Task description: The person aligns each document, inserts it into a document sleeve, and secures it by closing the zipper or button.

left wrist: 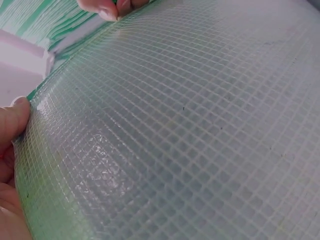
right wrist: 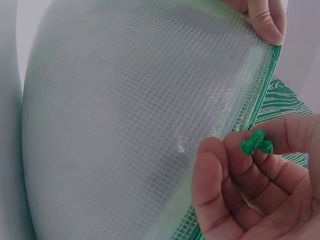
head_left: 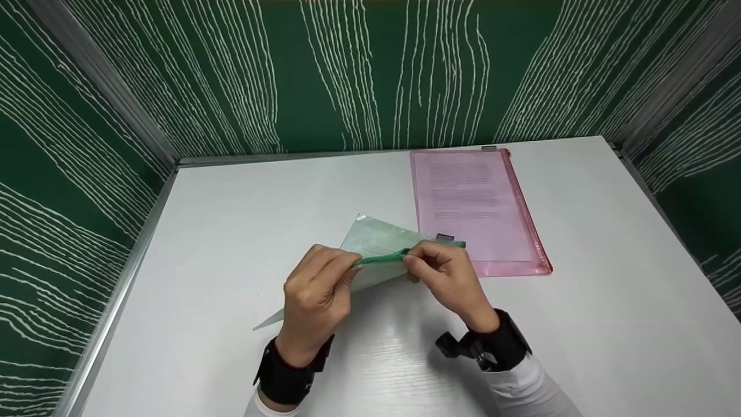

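Observation:
A green mesh zip pouch (head_left: 379, 234) is held up at an angle over the table, with faint printed lines showing through it in the head view. My left hand (head_left: 318, 289) pinches the green zip edge (head_left: 382, 258) between thumb and fingers. Farther right along that edge, my right hand (head_left: 446, 275) pinches at the zip. The right wrist view shows a knotted green cord (right wrist: 257, 142) between its thumb and finger, with the other fingers curled. In the left wrist view the mesh side (left wrist: 165, 115) fills most of the picture.
A pink zip pouch (head_left: 477, 268) with a printed sheet inside lies flat at the back right of the white table (head_left: 243, 214). Green panels with wavy white lines (head_left: 388, 75) stand behind and at both sides.

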### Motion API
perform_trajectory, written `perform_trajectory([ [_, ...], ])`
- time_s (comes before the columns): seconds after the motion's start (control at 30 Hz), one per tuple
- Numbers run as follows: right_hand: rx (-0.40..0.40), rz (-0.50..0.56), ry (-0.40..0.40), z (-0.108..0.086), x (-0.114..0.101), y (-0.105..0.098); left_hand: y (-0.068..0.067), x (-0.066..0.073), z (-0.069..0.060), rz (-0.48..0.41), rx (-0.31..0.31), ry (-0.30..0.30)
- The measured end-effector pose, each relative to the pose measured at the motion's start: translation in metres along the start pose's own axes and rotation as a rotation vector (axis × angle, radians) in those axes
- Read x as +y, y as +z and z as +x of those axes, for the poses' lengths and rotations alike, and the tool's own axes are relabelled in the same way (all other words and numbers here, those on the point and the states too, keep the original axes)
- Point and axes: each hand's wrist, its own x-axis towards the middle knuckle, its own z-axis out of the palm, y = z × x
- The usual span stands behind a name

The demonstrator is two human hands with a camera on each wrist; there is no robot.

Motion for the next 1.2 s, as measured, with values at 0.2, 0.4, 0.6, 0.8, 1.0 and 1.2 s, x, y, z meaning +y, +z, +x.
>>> perform_trajectory([
  [0.2, 0.009, -0.008, 0.021, 0.000, 0.007, -0.002, -0.001, 0.000, 0.002, 0.008, 0.024, 0.017],
  [0.4, 0.006, 0.002, 0.043, -0.001, 0.028, -0.003, -0.002, 0.000, 0.002, 0.010, 0.033, 0.025],
  [0.6, 0.030, 0.001, 0.064, 0.000, 0.035, -0.005, -0.004, 0.000, 0.003, 0.008, 0.059, 0.018],
  [0.8, 0.039, 0.014, 0.079, 0.002, 0.035, -0.005, -0.006, -0.001, 0.003, 0.016, 0.073, 0.023],
  [1.0, 0.053, -0.007, 0.107, 0.003, 0.037, -0.006, -0.006, -0.001, 0.003, 0.016, 0.087, 0.019],
  [1.2, 0.068, -0.011, 0.147, 0.005, 0.041, -0.007, -0.008, -0.002, 0.004, 0.028, 0.093, 0.013],
])
